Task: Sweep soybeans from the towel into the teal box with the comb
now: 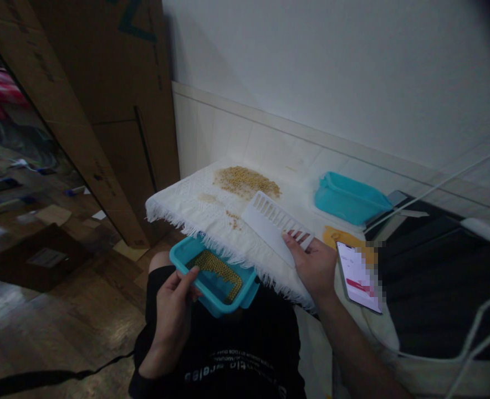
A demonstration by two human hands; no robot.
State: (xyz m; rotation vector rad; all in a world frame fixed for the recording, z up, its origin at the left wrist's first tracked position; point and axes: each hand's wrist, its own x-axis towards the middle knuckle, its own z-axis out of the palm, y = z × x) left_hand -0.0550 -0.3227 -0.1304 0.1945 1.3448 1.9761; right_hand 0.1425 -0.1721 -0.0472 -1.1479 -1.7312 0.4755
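Observation:
My left hand (176,305) grips the near rim of a blue plastic container (218,307), thumb over the edge. Small yellowish beans (215,266) lie in its bottom. The container is just below the fringed edge of a white cloth (178,197) on the table. In my right hand (314,263) is a flat white slotted plastic piece (265,224), held by its slotted end, its far end over the cloth. Beyond it a pile of the same-looking beans (249,180) is spread on the cloth, with a few strays nearer the edge.
A second blue container (348,197) stands at the back right. A lit phone (359,277) lies beside my right wrist, near a yellow-orange item (334,235). White cables cross the black surface (432,288) at right. A tall cardboard box (124,111) stands left of the table.

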